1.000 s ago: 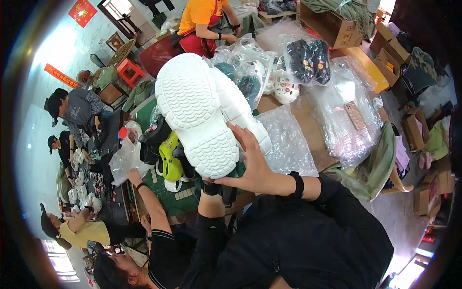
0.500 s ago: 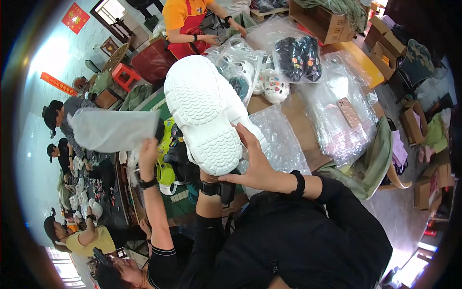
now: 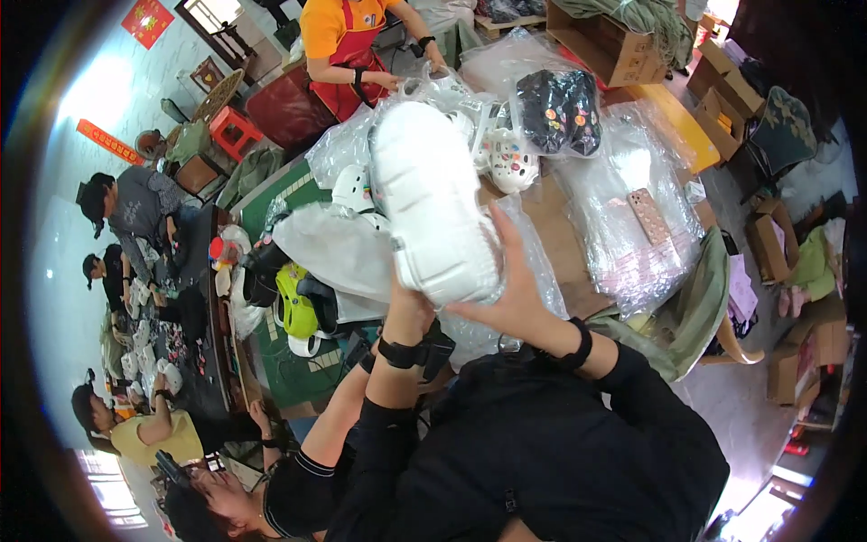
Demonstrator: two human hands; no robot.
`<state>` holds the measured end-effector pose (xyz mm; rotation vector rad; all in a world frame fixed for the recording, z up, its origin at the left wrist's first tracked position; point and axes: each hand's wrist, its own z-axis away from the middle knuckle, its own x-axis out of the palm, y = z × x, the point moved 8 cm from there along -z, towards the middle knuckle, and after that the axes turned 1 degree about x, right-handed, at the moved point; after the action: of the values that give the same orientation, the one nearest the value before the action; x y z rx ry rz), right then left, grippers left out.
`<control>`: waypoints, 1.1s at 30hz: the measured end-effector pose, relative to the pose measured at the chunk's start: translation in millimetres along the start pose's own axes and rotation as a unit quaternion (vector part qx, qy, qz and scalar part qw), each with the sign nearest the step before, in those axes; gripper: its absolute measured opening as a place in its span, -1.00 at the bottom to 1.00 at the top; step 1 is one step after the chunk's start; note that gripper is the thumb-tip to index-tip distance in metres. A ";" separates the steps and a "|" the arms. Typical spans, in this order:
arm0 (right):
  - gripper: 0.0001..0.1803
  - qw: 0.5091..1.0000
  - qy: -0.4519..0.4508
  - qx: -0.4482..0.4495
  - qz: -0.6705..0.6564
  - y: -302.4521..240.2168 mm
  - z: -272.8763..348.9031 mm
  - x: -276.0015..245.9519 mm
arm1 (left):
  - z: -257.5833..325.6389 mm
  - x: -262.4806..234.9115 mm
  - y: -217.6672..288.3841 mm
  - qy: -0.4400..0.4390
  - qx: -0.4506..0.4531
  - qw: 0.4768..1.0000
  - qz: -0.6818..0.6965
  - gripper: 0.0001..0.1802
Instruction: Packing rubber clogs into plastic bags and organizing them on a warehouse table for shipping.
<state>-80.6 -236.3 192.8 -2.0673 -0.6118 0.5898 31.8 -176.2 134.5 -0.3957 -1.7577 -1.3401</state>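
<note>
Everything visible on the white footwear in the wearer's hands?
White footwear: chunky, thick-soled, rounded at the far end, with ridged sides; looks like moulded foam or rubber. It is held up in front of the table, its length slanting from upper left to lower right in the picture. The left hand is at its lower left, fingers hidden; the right hand grips its lower right. Blur hides finer tread; one shoe or two stays unclear.

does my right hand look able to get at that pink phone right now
Probably yes, once free: your right hand is against the white clogs, but the pink phone lies uncovered on the clear plastic bags, with nothing tall seeming to stand between.
</note>
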 end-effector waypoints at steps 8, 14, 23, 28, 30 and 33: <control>-0.34 0.798 0.003 0.454 -0.396 183.8 80.2 -63.8 | -24.4 -42.3 -108.7 0.041 -0.146 0.933 -0.325 -0.12; -0.53 0.698 0.013 0.543 -0.467 262.6 137.7 -83.3 | -30.2 -72.5 -202.9 -0.060 -0.243 0.888 -0.386 -0.12; -0.66 0.919 0.190 0.264 0.222 265.0 119.7 -159.8 | 20.1 -36.0 -133.3 -0.217 -0.053 0.578 -0.785 -0.57; -0.40 0.900 -0.044 0.184 0.392 250.7 125.6 -92.4 | 44.4 -107.4 -98.3 -0.128 -0.100 0.377 -0.912 -0.50; -0.31 0.878 -0.061 0.203 0.429 263.0 131.8 -83.3 | 61.6 -133.6 -92.5 -0.104 -0.072 0.316 -0.940 -0.47; -0.20 0.814 -0.154 0.302 0.472 281.1 132.0 -72.1 | 73.8 -173.0 -91.7 -0.076 -0.043 0.228 -0.970 -0.44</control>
<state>-159.7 -339.4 -98.3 -1.5379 0.4833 1.4822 35.4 -102.2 -61.2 2.7892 -1.5400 -2.6598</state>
